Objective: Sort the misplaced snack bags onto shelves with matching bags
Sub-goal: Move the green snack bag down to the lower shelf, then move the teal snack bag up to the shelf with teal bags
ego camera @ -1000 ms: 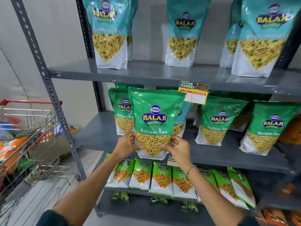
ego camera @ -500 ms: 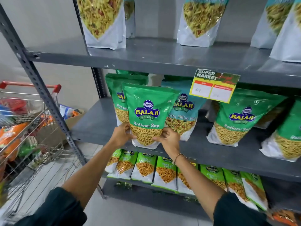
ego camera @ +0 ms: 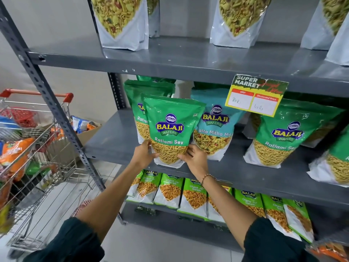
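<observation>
Upright at the middle shelf's (ego camera: 113, 140) front edge, the Ratlami Sev bag (ego camera: 170, 129) — left hand (ego camera: 144, 155) and right hand (ego camera: 194, 158) grip its lower corners.

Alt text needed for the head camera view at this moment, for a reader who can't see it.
Both hands, left hand and right hand, hold a green Ratlami Sev bag upright at the front of the grey middle shelf, before a matching bag. Beside it stands a teal Khatta Mitha Mix bag among more green ones; a shopping cart stands at left.
</observation>
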{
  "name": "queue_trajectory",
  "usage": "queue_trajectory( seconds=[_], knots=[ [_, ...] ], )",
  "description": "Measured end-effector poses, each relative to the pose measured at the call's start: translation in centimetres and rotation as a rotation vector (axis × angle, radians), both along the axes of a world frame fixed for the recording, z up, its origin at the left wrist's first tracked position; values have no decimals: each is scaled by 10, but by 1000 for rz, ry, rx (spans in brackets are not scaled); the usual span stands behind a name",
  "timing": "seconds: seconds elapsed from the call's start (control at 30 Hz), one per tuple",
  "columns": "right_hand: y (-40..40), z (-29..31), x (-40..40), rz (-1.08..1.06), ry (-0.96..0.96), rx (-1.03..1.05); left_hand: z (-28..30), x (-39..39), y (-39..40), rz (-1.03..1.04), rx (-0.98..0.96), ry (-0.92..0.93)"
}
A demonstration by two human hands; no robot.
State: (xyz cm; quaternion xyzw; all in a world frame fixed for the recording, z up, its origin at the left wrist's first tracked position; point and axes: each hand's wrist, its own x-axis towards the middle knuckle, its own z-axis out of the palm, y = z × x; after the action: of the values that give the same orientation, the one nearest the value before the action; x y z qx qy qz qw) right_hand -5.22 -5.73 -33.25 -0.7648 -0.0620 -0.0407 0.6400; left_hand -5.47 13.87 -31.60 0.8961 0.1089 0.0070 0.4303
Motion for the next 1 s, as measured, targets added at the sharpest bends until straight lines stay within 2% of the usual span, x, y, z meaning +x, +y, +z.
queue_trajectory(
  seconds=[0.07,0.13,0.2,0.33,0.4,0.47,0.57,0.63,0.73,1.0],
  knots=[
    [-7,-1,-4,3,-3,-22,-5,-11,-8,117,22,-126],
    [-18,-5,-9,-54,-7,-61,-5,-30,-25,144,-36,-281],
    [-35,-11,-13,-142,-7,-97,-5,-45,-47,8,-44,-337],
    [-73,-16,-19,-371,-36,-138,-3,-48,-93,-427,80,-422],
    [-91,-15,-18,-484,-43,-159,-9,-37,-115,-538,136,-362],
    [-105,-16,-12,-518,-8,-172,-19,-27,-136,-564,127,-197],
    [-117,-18,3,-432,110,-197,-29,-14,-157,-437,-86,2],
    [-122,-16,14,-344,162,-202,-30,0,-165,-299,-161,52],
    [-124,-13,29,-236,171,-195,-19,19,-171,-129,-102,23],
    [-125,-17,45,-200,133,-181,-33,53,-174,37,-239,-60]
  ],
)
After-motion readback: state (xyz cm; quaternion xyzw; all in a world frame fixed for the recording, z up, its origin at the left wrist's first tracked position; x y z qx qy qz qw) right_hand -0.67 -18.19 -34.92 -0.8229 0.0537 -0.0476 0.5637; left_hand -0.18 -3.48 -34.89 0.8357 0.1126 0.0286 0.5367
